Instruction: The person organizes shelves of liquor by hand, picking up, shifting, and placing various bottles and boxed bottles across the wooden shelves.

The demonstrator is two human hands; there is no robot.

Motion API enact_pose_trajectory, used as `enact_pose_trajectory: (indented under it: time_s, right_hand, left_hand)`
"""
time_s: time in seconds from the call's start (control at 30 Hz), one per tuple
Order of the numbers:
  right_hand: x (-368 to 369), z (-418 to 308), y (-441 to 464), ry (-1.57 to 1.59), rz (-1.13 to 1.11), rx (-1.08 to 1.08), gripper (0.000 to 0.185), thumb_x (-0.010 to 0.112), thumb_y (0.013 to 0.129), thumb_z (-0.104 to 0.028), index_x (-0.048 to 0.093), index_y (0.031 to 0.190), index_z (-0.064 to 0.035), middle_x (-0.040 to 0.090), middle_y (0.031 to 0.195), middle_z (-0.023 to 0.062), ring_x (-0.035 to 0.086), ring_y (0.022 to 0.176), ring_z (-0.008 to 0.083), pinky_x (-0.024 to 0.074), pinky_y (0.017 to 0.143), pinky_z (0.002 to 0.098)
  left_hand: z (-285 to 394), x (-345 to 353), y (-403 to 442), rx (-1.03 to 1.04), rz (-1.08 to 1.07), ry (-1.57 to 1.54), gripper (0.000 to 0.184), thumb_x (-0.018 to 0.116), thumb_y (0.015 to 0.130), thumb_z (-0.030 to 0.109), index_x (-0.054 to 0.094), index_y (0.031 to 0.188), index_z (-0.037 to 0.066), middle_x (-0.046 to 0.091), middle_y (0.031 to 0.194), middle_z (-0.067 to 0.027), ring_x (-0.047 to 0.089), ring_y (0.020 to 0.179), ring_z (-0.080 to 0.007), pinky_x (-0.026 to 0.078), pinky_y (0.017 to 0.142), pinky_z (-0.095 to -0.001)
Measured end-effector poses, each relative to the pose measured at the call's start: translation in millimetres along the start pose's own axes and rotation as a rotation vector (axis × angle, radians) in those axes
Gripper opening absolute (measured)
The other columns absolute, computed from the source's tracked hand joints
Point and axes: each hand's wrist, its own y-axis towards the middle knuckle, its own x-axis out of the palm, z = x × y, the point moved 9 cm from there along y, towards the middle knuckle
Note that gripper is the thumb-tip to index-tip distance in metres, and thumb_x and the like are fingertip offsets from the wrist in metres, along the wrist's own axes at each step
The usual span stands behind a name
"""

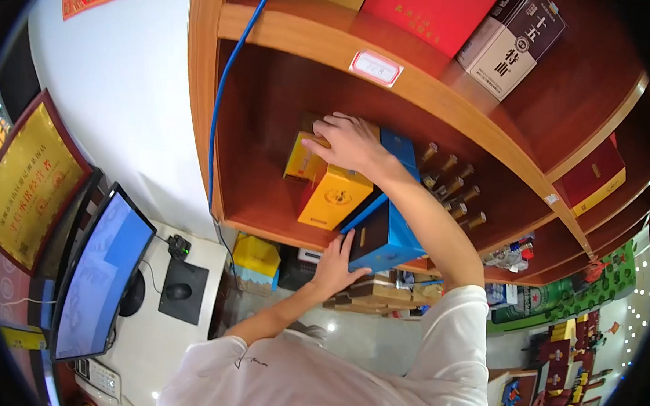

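My right hand (350, 142) reaches into the shelf, its fingers curled over the top of a smaller yellow box (298, 162) at the back. Close below that hand stands a larger yellow box (336, 198) with a round emblem and a red side. At the shelf's front edge my left hand (330, 268) grips the near end of a blue box (388, 239), thumb apart from the fingers. Another blue box (398, 146) stands behind my right forearm, partly covered by it.
Several bottles (454, 184) stand right of the boxes. A blue cable (233, 66) hangs down the shelf's left side. Above, a red box (430, 17) and a white-and-dark box (511, 44) sit on the upper shelf. A monitor (100, 279) and mouse (179, 291) are on the desk at left.
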Motion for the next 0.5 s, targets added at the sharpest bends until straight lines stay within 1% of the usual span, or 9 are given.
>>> enact_pose_trajectory:
  time_s: [0.07, 0.1, 0.17, 0.2, 0.27, 0.3, 0.33, 0.4, 0.5]
  right_hand:
    - [25, 29, 12, 0.034, 0.023, 0.183, 0.043, 0.057, 0.099, -0.048, 0.067, 0.092, -0.0067, 0.071, 0.107, 0.0164, 0.065, 0.104, 0.0390, 0.0536, 0.084, 0.0544]
    - [34, 37, 4, 0.107, 0.137, 0.289, 0.045, 0.055, 0.100, -0.050, 0.066, 0.090, -0.0076, 0.071, 0.104, 0.0173, 0.066, 0.100, 0.0404, 0.0539, 0.081, 0.0548]
    - [47, 54, 1, 0.279, -0.066, 0.475, 0.040, 0.057, 0.100, -0.045, 0.068, 0.089, -0.0077, 0.071, 0.100, 0.0194, 0.068, 0.093, 0.0429, 0.0544, 0.078, 0.0561]
    - [43, 53, 0, 0.284, 0.148, 0.341, 0.034, 0.058, 0.099, -0.040, 0.069, 0.091, -0.0091, 0.071, 0.100, 0.0183, 0.068, 0.094, 0.0418, 0.0552, 0.079, 0.0551]
    - [38, 46, 1, 0.252, 0.154, 0.297, 0.032, 0.058, 0.098, -0.038, 0.070, 0.093, -0.0095, 0.071, 0.103, 0.0175, 0.068, 0.096, 0.0420, 0.0557, 0.085, 0.0528]
    - [49, 51, -1, 0.320, 0.008, 0.379, 0.031, 0.058, 0.098, -0.038, 0.070, 0.094, -0.0097, 0.072, 0.102, 0.0171, 0.068, 0.097, 0.0421, 0.0555, 0.086, 0.0530]
    - [46, 51, -2, 0.343, -0.069, 0.415, 0.031, 0.059, 0.098, -0.038, 0.070, 0.094, -0.0089, 0.072, 0.101, 0.0174, 0.068, 0.098, 0.0418, 0.0557, 0.085, 0.0526]
    - [52, 60, -2, 0.358, 0.070, 0.382, 0.033, 0.062, 0.097, -0.041, 0.068, 0.087, -0.0101, 0.072, 0.103, 0.0161, 0.068, 0.094, 0.0405, 0.0547, 0.081, 0.0522]
    - [42, 58, -9, 0.348, 0.158, 0.408, 0.029, 0.062, 0.095, -0.034, 0.070, 0.091, -0.0068, 0.071, 0.105, 0.0178, 0.068, 0.098, 0.0411, 0.0562, 0.084, 0.0526]
  left_hand:
    - [1, -2, 1, -0.026, -0.028, -0.008, 0.112, 0.080, 0.081, 0.056, 0.023, 0.157, -0.001, 0.042, 0.142, -0.0322, 0.045, 0.130, -0.0491, 0.039, 0.111, -0.0527]
    - [1, 1, 2, -0.017, -0.021, -0.007, 0.110, 0.080, 0.082, 0.055, 0.023, 0.157, -0.001, 0.042, 0.144, -0.0323, 0.045, 0.131, -0.0487, 0.039, 0.111, -0.0526]
    - [-3, 2, 3, -0.006, -0.071, -0.057, 0.105, 0.079, 0.084, 0.050, 0.023, 0.157, -0.001, 0.039, 0.148, -0.0327, 0.042, 0.135, -0.0485, 0.038, 0.113, -0.0520]
    - [-6, 3, 0, -0.017, -0.133, -0.111, 0.103, 0.079, 0.086, 0.047, 0.023, 0.157, -0.002, 0.038, 0.150, -0.0328, 0.040, 0.138, -0.0486, 0.037, 0.115, -0.0515]
    - [-5, -16, -4, 0.019, -0.154, -0.188, 0.076, 0.082, 0.086, 0.036, 0.048, 0.142, -0.004, 0.056, 0.133, -0.0292, 0.058, 0.122, -0.0427, 0.049, 0.104, -0.0457]
    - [-4, -31, -3, 0.042, -0.213, -0.269, 0.064, 0.083, 0.087, 0.031, 0.058, 0.134, -0.004, 0.065, 0.123, -0.0261, 0.066, 0.112, -0.0374, 0.054, 0.097, -0.0426]
    - [-15, -44, -7, -0.186, -0.310, -0.501, 0.036, 0.078, 0.092, 0.015, 0.066, 0.119, -0.006, 0.073, 0.105, -0.0155, 0.072, 0.097, -0.0244, 0.057, 0.087, -0.0333]
    - [-16, -109, 8, -0.227, -0.245, -0.682, 0.012, 0.068, 0.096, 0.001, 0.070, 0.107, -0.003, 0.074, 0.094, -0.0106, 0.073, 0.085, -0.0163, 0.059, 0.075, -0.0301]
    - [-50, -195, 54, -0.254, 0.105, -0.504, 0.008, 0.071, 0.092, 0.003, 0.069, 0.099, -0.001, 0.069, 0.079, -0.0059, 0.066, 0.067, -0.0123, 0.055, 0.064, -0.0252]
